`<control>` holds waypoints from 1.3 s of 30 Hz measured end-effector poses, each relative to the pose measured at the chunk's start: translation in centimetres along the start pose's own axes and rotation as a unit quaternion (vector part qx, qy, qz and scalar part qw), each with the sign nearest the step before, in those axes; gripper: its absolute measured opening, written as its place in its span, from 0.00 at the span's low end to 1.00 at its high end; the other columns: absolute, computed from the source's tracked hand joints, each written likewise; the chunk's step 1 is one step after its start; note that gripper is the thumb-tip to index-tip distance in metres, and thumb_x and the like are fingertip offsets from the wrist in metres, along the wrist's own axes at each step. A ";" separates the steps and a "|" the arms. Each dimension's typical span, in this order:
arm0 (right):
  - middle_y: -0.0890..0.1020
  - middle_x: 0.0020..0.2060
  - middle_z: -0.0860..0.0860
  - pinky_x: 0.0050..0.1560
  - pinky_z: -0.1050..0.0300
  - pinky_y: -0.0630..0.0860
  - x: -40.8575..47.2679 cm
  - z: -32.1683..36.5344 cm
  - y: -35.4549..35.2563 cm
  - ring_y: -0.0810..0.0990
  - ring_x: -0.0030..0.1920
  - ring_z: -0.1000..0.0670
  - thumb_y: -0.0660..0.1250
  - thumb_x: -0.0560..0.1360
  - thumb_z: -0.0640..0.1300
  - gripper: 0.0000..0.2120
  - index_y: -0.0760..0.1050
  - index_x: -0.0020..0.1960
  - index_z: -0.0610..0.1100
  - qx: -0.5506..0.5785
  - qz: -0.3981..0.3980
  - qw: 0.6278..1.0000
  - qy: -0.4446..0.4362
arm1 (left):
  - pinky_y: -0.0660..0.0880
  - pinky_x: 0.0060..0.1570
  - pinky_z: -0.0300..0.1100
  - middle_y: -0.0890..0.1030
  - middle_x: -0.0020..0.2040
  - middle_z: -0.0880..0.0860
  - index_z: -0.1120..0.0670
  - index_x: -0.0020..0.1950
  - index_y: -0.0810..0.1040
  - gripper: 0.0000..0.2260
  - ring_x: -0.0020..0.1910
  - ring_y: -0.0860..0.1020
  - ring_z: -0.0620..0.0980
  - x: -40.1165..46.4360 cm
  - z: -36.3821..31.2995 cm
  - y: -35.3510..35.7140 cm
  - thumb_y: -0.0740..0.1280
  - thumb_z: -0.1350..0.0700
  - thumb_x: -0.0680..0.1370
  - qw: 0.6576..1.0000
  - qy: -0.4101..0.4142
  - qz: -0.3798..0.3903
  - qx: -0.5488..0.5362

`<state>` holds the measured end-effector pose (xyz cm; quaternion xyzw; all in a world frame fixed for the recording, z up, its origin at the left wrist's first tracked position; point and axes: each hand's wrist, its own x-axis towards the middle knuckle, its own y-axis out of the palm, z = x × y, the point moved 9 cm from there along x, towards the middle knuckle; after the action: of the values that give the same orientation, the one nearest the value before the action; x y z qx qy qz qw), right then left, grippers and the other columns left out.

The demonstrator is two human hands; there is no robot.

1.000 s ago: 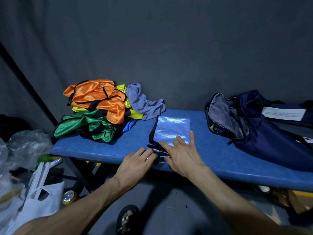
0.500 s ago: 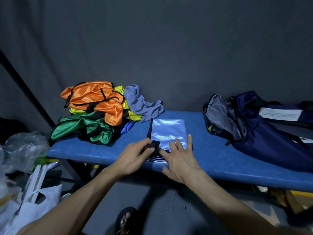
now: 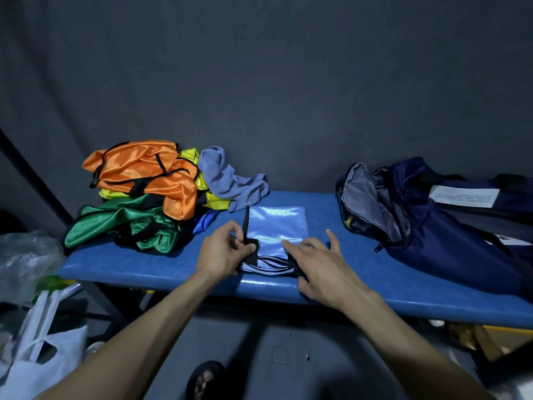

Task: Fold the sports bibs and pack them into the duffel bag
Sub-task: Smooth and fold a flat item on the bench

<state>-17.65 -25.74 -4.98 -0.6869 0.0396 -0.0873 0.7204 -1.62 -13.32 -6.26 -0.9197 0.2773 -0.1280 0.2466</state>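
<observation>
A light blue bib [image 3: 277,226] with black trim lies partly folded in the middle of the blue bench [image 3: 161,264]. My left hand [image 3: 223,252] pinches the bib's near-left black edge and lifts it. My right hand [image 3: 320,264] grips the near-right edge, thumb underneath, fingers spread over the fabric. A pile of loose bibs sits at the bench's left end: orange [image 3: 144,174] on top, yellow [image 3: 213,200] and green [image 3: 121,217] beneath, a grey-blue one [image 3: 227,180] at its right. The navy duffel bag [image 3: 427,226] lies open on the right.
A dark curtain hangs right behind the bench. White and clear plastic bags [image 3: 31,350] sit on the floor at the left. A foot in a sandal [image 3: 206,382] shows under the bench's front edge. Boxes [image 3: 487,339] lie under the bench at the right.
My left hand went from lying flat beside the bib to pinching its near-left black edge and lifting it. My right hand slid toward the near-right edge and took hold there.
</observation>
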 end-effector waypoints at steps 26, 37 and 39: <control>0.83 0.44 0.52 0.55 0.56 0.66 1.4 -3.3 0.2 0.79 0.46 0.46 0.61 0.74 0.47 0.15 0.73 0.60 0.52 0.171 -0.058 0.983 0.042 | 0.64 0.64 0.33 0.66 0.64 0.38 0.40 0.74 0.70 0.32 0.64 0.64 0.38 -0.5 0.8 1.9 0.74 0.38 0.72 0.915 0.167 0.288 0.228; 0.73 0.27 0.55 0.38 0.55 0.67 -0.1 -5.2 0.8 0.69 0.31 0.55 0.65 0.78 0.39 0.06 0.77 0.48 0.50 0.400 -0.001 0.908 0.125 | 0.66 0.50 0.37 0.70 0.40 0.41 0.45 0.40 0.70 0.18 0.44 0.69 0.41 -1.4 0.3 2.8 0.59 0.34 0.81 0.960 0.150 0.203 0.121; 0.73 0.27 0.56 0.35 0.59 0.66 0.3 -5.5 0.6 0.69 0.30 0.57 0.63 0.79 0.40 0.06 0.77 0.47 0.50 0.397 -0.012 0.906 0.145 | 0.67 0.44 0.41 0.68 0.37 0.44 0.52 0.38 0.66 0.23 0.38 0.69 0.44 -0.6 0.2 2.9 0.58 0.35 0.81 0.971 0.105 0.187 0.109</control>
<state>-18.27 -31.21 -5.83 -0.3240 0.0974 -0.2026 0.9190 -3.30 -14.99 -7.97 -0.8006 0.4533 -0.2045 0.3343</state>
